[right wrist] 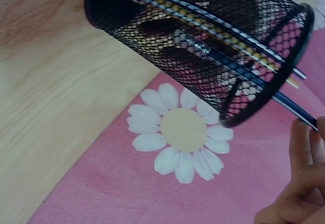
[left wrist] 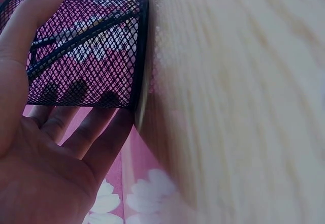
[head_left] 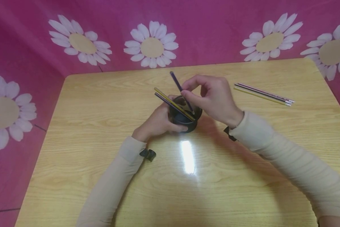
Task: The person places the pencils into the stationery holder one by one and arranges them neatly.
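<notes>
A slim dark pencil [head_left: 176, 81], pinched by the right hand [head_left: 213, 96], slants into a round black wire-mesh cup [head_left: 180, 119]; the left hand [head_left: 158, 121] wraps its wall. Two pencils [head_left: 166, 98] lean inside. Around: glossy wood-grained table [head_left: 87, 126], loose slender pencils [head_left: 263, 93], pink daisy-printed cloth [head_left: 209, 31].

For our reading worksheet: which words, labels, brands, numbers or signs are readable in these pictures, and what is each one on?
There are none that can be read.
Pencil in the right hand: any print on it is too small or blurred.
Two pencils in the cup: likewise too small or blurred.
Pencils on the table: too small to read.
Pink cloth: printed flowers, no readable lettering.
</notes>
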Available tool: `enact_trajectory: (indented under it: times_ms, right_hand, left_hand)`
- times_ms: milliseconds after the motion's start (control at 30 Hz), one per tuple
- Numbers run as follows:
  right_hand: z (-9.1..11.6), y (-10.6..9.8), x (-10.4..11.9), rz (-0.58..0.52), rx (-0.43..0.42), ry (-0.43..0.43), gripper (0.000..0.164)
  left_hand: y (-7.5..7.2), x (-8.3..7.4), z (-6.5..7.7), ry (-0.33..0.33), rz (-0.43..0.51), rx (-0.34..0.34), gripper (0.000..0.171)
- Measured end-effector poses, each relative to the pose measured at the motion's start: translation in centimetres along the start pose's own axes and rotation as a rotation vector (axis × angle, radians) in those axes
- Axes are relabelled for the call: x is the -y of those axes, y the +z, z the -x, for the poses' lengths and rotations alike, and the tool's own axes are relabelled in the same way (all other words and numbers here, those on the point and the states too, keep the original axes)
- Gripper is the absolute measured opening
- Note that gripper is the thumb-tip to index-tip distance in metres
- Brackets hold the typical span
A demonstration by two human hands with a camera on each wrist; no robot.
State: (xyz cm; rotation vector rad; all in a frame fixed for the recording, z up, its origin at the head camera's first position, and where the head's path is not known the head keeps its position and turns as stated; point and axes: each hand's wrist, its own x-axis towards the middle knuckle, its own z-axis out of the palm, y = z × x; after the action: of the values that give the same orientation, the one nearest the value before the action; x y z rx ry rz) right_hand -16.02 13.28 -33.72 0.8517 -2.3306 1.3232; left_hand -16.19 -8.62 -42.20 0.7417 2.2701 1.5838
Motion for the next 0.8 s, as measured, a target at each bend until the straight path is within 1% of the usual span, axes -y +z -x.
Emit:
enact_trajectory:
  times_ms: [133,400,533,800]
  right_hand:
    - [0.1,0.3,-0.4,0.024,0.027,0.024,0.009]
    - [0.1,0.9,-0.8,0.1,0.062,0.022,0.01]
    - [0.2,1.1,-0.9,0.131,0.081,0.032,0.01]
    - [0.2,1.7,-1.2,0.163,0.11,0.022,0.009]
  left_hand:
    - [0.0,-0.1,0.0,-0.006,0.008,0.003,0.095]
    - [0.0,-0.1,0.1,-0.008,0.022,0.009,0.096]
    - [0.0,0.0,0.0,0.008,0.023,0.007,0.095]
    - [0.1,0.2,-0.1,0.042,0.025,0.012,0.096]
